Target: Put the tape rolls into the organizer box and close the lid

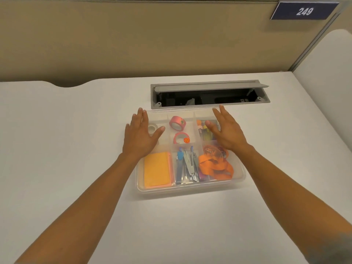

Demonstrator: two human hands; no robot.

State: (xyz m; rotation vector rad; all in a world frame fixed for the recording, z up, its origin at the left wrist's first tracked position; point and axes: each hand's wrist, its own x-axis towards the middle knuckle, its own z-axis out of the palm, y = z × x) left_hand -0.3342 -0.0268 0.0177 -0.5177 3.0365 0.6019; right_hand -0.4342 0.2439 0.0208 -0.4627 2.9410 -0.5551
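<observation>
A clear plastic organizer box (190,189) sits on the white desk, with a transparent lid lying flat over it. Through the lid I see two pink tape rolls (177,123) (181,138) in the middle back compartments and a small clear tape roll (152,128) at the back left. My left hand (142,135) rests flat on the lid's left back part, fingers spread. My right hand (226,130) lies flat on the lid's right back part, fingers apart. Neither hand holds anything.
The box also holds an orange notepad (157,169), a stapler with pens (187,165), an orange lanyard (215,164) and markers. An open grey cable hatch (209,96) sits in the desk just behind the box. A beige partition stands at the back.
</observation>
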